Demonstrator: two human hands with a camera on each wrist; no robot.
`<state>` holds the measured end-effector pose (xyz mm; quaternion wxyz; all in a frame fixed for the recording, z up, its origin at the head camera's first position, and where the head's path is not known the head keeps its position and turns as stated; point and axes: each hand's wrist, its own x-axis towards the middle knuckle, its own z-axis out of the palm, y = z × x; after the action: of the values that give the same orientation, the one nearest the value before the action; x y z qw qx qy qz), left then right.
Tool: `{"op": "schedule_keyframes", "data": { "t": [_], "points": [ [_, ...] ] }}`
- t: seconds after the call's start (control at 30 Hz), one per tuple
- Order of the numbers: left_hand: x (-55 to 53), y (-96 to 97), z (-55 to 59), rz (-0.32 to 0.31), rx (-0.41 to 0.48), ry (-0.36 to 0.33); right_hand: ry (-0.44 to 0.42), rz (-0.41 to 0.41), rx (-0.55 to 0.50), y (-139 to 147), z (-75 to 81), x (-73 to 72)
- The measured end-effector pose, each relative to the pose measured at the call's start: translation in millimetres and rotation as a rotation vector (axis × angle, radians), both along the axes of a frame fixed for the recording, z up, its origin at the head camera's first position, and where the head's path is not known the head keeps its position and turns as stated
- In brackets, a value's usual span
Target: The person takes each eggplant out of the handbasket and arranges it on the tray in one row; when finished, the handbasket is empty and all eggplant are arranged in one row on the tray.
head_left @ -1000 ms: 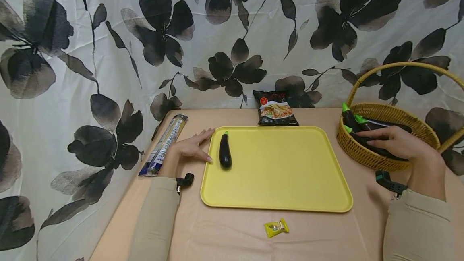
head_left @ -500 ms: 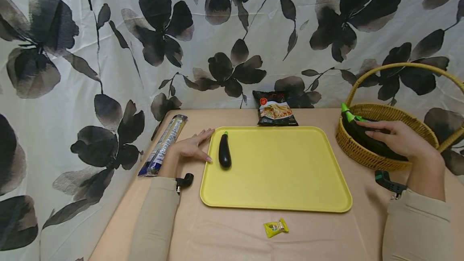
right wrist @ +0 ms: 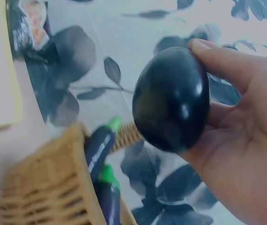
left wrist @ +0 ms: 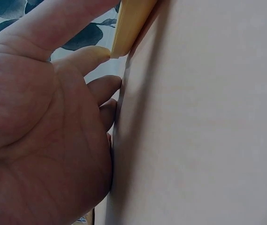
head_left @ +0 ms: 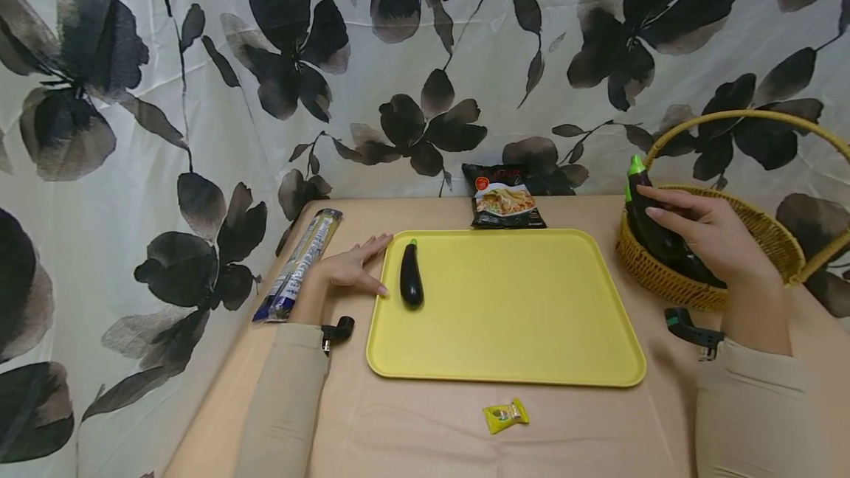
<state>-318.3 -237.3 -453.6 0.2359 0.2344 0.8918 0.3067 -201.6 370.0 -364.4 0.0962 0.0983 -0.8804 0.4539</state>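
Head view | right hand (head_left: pixel 727 238): clamped on eggplant (right wrist: pixel 173 101), held tilted above basket (right wrist: pixel 44 187) | left hand (head_left: pixel 348 269): fingers extended, touching left edge of tray (head_left: pixel 518 308) | second eggplant (head_left: pixel 412 279): on tray, left side

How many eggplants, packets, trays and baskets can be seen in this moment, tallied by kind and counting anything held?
Eggplants: 4 (1 on the tray, 1 held, 2 visible in the basket)
Packets: 3
Trays: 1
Baskets: 1
Total: 9
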Motion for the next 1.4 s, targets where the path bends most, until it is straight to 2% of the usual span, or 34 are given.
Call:
{"op": "schedule_keyframes", "data": {
  "t": [0.23, 0.37, 0.47, 0.6, 0.97, 1.07, 1.4],
  "points": [
    [0.0, -0.3, -0.8, 0.005, 0.005, 0.002, 0.043, 0.030, -0.092, -29.5, 1.6, -6.1],
    [0.1, -1.5, -1.7, 0.003, 0.001, 0.002, 0.056, 0.098, -0.197, -44.4, 1.1, -8.9],
    [0.2, -2.5, -1.7, 0.001, -0.005, 0.006, 0.070, 0.146, -0.231, -53.3, 0.7, -9.1],
    [0.3, -3.2, -1.1, -0.002, -0.003, 0.008, 0.061, 0.152, -0.192, -63.8, 0.2, -9.4],
    [0.4, -4.5, -2.3, -0.004, 0.011, 0.004, -0.084, 0.130, -0.106, -98.6, -3.8, -15.2],
    [1.2, -5.1, -2.0, 0.004, 0.012, -0.002, -0.117, 0.158, -0.108, -108.7, -9.0, -19.1],
    [1.9, -4.5, -1.1, -0.008, -0.007, 0.020, -0.136, 0.271, -0.121, -137.9, -25.0, -30.1]
  ]
}}
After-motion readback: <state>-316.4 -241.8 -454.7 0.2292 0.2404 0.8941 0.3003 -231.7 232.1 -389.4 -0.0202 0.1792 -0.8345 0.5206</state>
